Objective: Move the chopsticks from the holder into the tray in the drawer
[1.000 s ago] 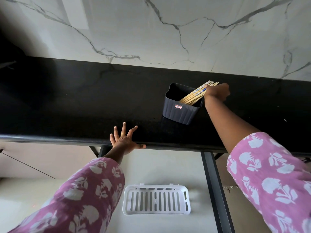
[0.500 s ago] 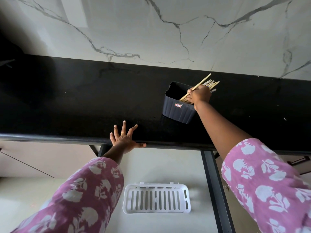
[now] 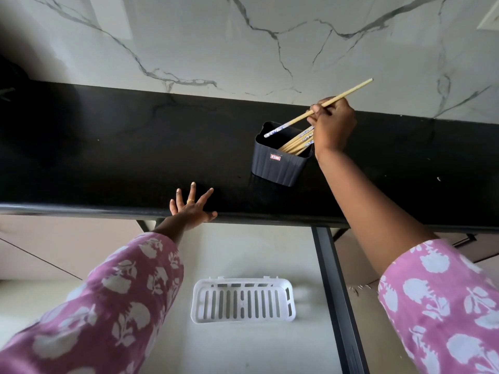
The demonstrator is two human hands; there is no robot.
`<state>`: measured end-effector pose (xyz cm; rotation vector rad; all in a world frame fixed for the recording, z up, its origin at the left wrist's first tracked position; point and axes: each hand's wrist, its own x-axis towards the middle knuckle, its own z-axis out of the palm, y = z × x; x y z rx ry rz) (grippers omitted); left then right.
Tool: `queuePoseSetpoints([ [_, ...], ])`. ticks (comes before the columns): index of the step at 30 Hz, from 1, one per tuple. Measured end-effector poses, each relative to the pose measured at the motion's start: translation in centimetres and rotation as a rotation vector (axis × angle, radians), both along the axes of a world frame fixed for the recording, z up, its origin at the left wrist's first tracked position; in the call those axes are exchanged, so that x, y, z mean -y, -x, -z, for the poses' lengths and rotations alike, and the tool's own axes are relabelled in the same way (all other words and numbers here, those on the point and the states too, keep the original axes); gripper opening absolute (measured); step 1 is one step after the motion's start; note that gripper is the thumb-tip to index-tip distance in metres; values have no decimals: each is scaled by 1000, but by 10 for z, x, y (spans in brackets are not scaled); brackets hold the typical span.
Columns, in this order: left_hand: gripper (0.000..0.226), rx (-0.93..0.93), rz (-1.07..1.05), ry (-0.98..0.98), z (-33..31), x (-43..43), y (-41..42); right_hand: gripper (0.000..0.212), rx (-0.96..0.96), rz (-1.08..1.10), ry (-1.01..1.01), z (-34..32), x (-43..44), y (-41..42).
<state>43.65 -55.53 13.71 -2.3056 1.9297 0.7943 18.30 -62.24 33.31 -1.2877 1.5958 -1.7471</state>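
Chopstick in hand first: from the head view, we see our right hand (image 3: 333,122) pinching one pale wooden chopstick with a blue-and-white patterned end (image 3: 318,108) near its middle, over the back edge of the black stone worktop (image 3: 108,147). Its long axis runs on a slant, the plain tip pointing up toward the marble wall, the patterned end pointing down and left, hanging just over the rim of the dark ribbed plastic holder (image 3: 280,163). The remaining bundle of wooden chopsticks (image 3: 295,143) leans in the holder toward that same hand. Our left hand (image 3: 193,209) lies flat and empty, fingers spread, on the worktop's front edge. The white slotted plastic tray (image 3: 243,300) sits in the open drawer below that front edge, well apart from the held stick, its long side running left to right. We judge the stick must come down, toward us, and turn level to match the tray.
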Motion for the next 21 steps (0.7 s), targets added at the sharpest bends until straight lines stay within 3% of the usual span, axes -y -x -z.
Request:
queuePoseSetpoints([
  [5,71,6,-5,33,0,-6,1,30,72,-178,-21,8,-46,-15],
  [10,71,23,3,54,2,-9,0,15,-165,-451,-198,52,-87,-26],
  [12,71,27,0,60,3,-9,0,18,-240,-559,-249,73,-103,-27],
  [16,71,25,0,65,5,-9,0,16,-476,-732,-333,115,-134,-33],
  [21,71,26,9,70,6,-7,-2,13,-977,-1003,-422,172,-169,-50],
])
